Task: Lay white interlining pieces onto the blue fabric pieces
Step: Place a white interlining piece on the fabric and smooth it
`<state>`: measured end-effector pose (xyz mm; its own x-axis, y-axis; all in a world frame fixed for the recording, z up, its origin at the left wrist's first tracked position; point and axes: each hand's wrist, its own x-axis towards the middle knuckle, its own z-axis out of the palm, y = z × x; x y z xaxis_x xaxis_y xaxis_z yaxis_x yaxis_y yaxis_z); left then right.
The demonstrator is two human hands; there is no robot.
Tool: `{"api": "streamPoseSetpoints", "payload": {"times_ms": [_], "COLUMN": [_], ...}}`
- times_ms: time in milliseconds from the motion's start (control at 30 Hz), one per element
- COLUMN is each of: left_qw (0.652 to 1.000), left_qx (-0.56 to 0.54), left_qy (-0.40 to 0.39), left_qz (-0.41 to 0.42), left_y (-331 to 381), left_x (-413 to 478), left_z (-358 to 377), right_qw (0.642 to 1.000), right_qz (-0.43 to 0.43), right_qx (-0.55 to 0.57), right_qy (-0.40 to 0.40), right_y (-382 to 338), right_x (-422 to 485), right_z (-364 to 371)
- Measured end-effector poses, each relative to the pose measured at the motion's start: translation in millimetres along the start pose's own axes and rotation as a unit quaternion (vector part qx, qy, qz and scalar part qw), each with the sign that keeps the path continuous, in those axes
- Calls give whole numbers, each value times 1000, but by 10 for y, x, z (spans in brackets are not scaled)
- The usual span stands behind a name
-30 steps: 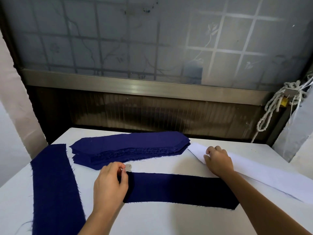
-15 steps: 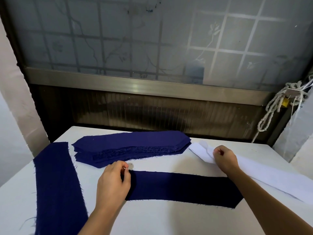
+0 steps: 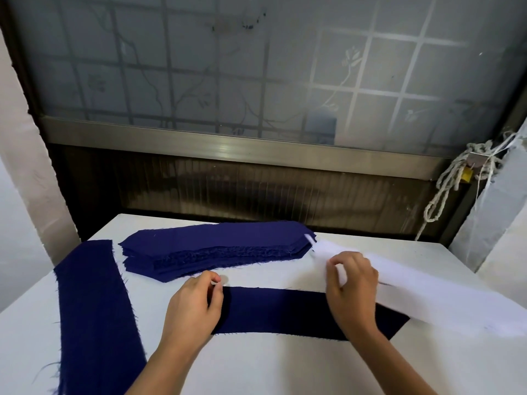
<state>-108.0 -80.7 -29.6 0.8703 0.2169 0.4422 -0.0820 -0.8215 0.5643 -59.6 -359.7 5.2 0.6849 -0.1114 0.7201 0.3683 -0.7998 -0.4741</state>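
I see right hand (image 3: 352,289) pinching white strip (image 3: 442,297) | left hand (image 3: 192,306) seemingly pinching blue piece (image 3: 273,309) | none laid yet

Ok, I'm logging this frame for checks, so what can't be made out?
Head view.
Middle blue piece: left end covered by the left hand; whether its fingers pinch it unclear.
White interlining strip, held by the right hand: far end cut off by the right edge.
Blue stack: piece count too fine.
Left blue piece: near end cut off at the bottom edge.
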Motion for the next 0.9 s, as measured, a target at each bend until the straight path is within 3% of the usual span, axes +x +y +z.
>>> {"api": "streamPoseSetpoints", "payload": {"times_ms": [133,333,467,633,900], "left_qw": [999,985,985,989,990], "left_qx": [-36,-157,-142,-120,-133], "left_qy": [-22,-64,-97,-89,-2], "left_qz": [29,-17,14,17,35], "left_y": [3,-71,-32,-73,-6], "left_x": [-12,-34,-16,-2,-71], "left_z": [-7,-4,-14,26,-33], "right_qw": [995,979,962,968,959], "right_qz": [-87,-174,-232,-170,-74], "right_qx": [23,-16,-43,-19,-57], "right_qy": [-35,-101,-140,-185,-269], "right_y": [-447,-689,-684,-730,-588], "right_x": [-275,-637,-701,-663,-560], "right_z": [95,352,412,367,351]}}
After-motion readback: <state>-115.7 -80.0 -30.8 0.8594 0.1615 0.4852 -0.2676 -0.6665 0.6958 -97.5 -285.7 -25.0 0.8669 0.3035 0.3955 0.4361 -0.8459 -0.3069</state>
